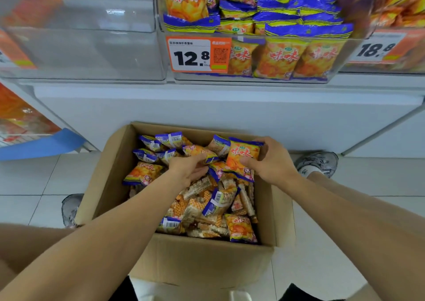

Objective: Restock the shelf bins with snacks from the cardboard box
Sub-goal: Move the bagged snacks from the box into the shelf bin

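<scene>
The box [184, 261] stands open on the floor [34, 178] in front of the shelf [207, 107], between the person's shoes. It holds loose snack packs, orange with blue ends, over a layer of paler wafer-type packs [200, 187].

Right hand [273, 162]: grip closed on one pack [242, 158]. The thumb lies across the lower front face and the fingers wrap behind the far edge. The pack is raised above the heap at the far right of the box, printed face toward the person, long axis roughly upright and tilted slightly left.

Left hand [188, 168]: grip curled around a second pack [200, 152] in the far middle of the box. This pack lies nearly flat on the heap, long axis running left to right. The fingers hide most of it; whether it is fully lifted cannot be told.

Key relation: the target bin [253, 75] sits on the shelf directly beyond and above the box, its clear front wall carrying a price tag [199, 55] and already holding packs of the same print. From both grips the bin lies up and forward. The right hand is higher and holds its pack clear of the heap, so it is judged better placed to move first.

Pose: both forearms reach down and forward, converging over the far half of the box, wrists slightly bent inward.

Judged next step: lift both packs out and carry them over the bin's front wall.
</scene>
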Demonstrator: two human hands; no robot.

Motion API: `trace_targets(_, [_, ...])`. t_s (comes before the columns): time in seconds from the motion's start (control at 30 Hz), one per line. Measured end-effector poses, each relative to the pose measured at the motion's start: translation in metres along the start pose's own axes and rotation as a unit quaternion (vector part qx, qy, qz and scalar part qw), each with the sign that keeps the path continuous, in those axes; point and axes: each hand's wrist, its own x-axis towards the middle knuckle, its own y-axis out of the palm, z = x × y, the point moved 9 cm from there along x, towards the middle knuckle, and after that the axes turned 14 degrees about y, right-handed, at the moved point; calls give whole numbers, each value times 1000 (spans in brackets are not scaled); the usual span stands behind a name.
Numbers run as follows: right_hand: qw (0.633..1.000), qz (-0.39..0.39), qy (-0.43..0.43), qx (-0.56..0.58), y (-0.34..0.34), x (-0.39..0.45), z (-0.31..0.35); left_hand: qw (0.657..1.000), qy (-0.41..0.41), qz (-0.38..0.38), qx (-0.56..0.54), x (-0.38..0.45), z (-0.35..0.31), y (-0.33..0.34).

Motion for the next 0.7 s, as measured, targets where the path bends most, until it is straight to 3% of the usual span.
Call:
trace_targets(0.13, [999,47,-13,-12,-6,4,14,996,37,39,64,-12,-4,3])
trace_targets(0.27, [994,90,-42,-36,-14,-1,34,980,65,136,129,-41,-25,10])
trace_targets(0.5, [977,178,-114,2,-49,-35,89,954,5,298,-28,-102,-83,29])
trace_targets(0.63, [964,183,-144,128,-76,-56,117,942,58,331,-8,-123,-155,39])
trace_targets(0.7, [953,195,-145,181,-81,-59,129,934,110,334,59,-134,-188,39])
